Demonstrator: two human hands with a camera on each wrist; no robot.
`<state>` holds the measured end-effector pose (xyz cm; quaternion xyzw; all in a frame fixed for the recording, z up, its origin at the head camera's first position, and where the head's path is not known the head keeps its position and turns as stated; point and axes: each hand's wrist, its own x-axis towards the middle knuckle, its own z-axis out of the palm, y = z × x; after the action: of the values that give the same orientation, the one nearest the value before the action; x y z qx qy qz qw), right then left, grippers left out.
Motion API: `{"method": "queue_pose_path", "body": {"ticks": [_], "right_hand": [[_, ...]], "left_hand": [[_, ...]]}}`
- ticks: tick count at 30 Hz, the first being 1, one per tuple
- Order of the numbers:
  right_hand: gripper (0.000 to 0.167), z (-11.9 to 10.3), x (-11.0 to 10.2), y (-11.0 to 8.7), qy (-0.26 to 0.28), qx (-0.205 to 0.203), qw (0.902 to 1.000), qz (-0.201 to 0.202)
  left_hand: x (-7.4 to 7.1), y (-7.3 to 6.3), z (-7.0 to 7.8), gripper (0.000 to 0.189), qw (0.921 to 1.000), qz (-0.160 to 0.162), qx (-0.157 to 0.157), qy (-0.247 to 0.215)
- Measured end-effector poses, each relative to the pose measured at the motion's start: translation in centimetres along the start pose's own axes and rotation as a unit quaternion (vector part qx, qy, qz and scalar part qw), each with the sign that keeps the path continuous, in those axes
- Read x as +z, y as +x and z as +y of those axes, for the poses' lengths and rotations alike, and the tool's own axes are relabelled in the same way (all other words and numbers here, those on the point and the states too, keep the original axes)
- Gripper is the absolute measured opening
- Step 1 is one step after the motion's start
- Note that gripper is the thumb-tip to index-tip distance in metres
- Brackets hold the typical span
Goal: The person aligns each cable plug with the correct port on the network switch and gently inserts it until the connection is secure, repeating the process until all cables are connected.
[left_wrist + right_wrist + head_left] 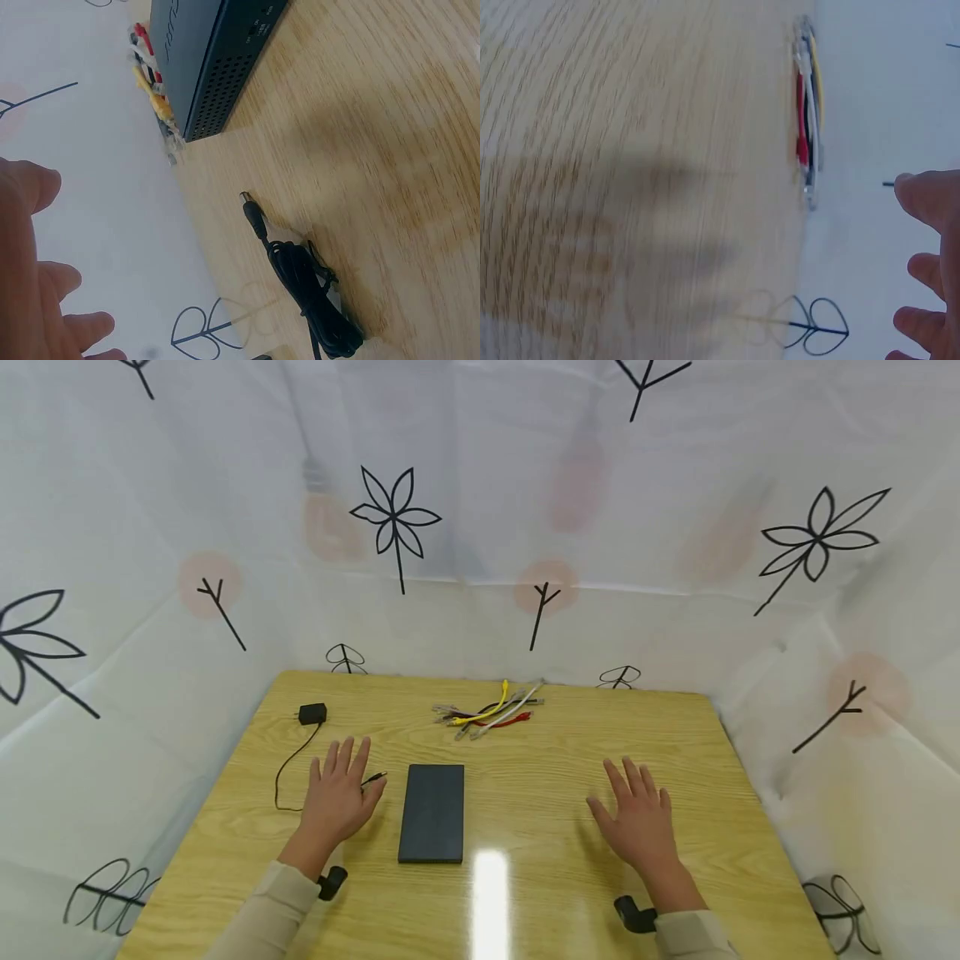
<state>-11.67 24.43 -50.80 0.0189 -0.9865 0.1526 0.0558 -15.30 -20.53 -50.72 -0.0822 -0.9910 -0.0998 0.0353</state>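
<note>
My left hand is held over the left of the table with fingers spread, and it holds nothing. Beneath it, partly hidden in the head view, lies a bundled black cord with a barrel plug. That cord runs to a black power adapter farther back. Just right of this hand lies a flat, dark box; the left wrist view shows vent holes and small printed labels on its side. My right hand, also with fingers spread, hovers over the right of the table, holding nothing.
Several short network cables, yellow, white, red, black and grey, lie in a loose pile near the back edge of the wooden table. White sheets with black plant drawings stand behind and on both sides.
</note>
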Motion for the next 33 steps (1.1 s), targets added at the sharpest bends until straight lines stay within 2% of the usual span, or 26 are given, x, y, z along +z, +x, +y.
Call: {"method": "queue_pose_path", "body": {"ticks": [17, 25, 33], "right_hand": [[0.063, -3.5, 2.8, -0.1, 0.029, -0.039, 0.9985, 0.024], [0.061, -4.8, 4.3, -0.4, 0.047, -0.067, 0.996, 0.034], [0.06, -6.3, 5.7, -0.8, 0.064, -0.07, 0.9952, 0.023]], "left_hand": [[1.1, 0.1, 0.1, 0.069, 0.9996, 0.021, 0.008, -0.017], [1.9, -0.2, -0.3, 0.067, 0.9998, 0.004, 0.008, -0.018], [2.4, -0.1, -0.4, 0.064, 0.9996, 0.0, 0.006, -0.026]]}}
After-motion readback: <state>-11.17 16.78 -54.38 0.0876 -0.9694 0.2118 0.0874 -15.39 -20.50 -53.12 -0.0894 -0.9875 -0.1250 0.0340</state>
